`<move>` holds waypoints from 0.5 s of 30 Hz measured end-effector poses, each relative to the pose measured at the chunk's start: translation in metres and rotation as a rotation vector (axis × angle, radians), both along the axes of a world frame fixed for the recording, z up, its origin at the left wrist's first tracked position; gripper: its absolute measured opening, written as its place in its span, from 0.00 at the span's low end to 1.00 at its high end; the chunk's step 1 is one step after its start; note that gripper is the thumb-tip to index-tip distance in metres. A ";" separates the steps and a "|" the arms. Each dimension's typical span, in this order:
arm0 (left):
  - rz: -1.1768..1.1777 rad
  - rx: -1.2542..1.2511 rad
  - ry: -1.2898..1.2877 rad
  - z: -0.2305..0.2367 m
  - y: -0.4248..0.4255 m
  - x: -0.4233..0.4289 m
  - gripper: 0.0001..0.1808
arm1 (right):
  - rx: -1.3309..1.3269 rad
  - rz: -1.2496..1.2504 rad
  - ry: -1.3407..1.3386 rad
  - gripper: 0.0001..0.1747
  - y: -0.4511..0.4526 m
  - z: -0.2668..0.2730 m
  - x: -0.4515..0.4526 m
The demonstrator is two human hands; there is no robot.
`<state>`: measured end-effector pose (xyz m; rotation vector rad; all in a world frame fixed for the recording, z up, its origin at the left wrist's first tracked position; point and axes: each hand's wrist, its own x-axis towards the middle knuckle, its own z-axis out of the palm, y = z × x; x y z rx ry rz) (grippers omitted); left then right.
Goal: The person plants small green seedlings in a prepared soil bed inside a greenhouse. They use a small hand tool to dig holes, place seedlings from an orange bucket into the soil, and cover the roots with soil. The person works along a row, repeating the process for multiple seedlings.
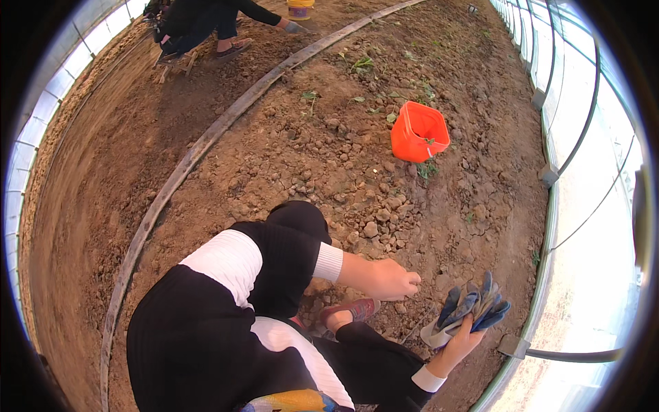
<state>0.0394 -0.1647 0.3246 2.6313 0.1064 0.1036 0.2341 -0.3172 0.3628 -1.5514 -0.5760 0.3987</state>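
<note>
My right hand holds a bundle of blue and grey work gloves, their pale cuffs gathered at the palm. Up and to the left of the gloves, my left hand hovers over the soil with its fingers curled in. Nothing shows in that hand, though its palm side is hidden. Below it, a reddish shoe rests on the ground between my bent legs. An orange-red square bucket stands ahead on the soil, apart from both hands, with a bit of green leaf at its rim.
Cloddy brown soil carries scattered green plants. A long, narrow board edges the bed on the left. Beyond it a co-worker sits on a low stool near a yellow bucket. Greenhouse film and hoops line the right.
</note>
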 end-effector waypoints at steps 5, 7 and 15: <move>-0.079 0.028 0.027 -0.032 0.005 -0.017 0.16 | -0.179 0.042 -0.045 0.23 0.024 -0.031 0.008; -0.145 0.025 0.123 -0.038 0.011 -0.020 0.15 | -0.187 0.036 -0.019 0.23 0.034 -0.033 0.014; -0.094 0.046 0.269 -0.044 0.050 0.000 0.16 | -0.211 -0.104 0.022 0.21 0.097 -0.041 0.046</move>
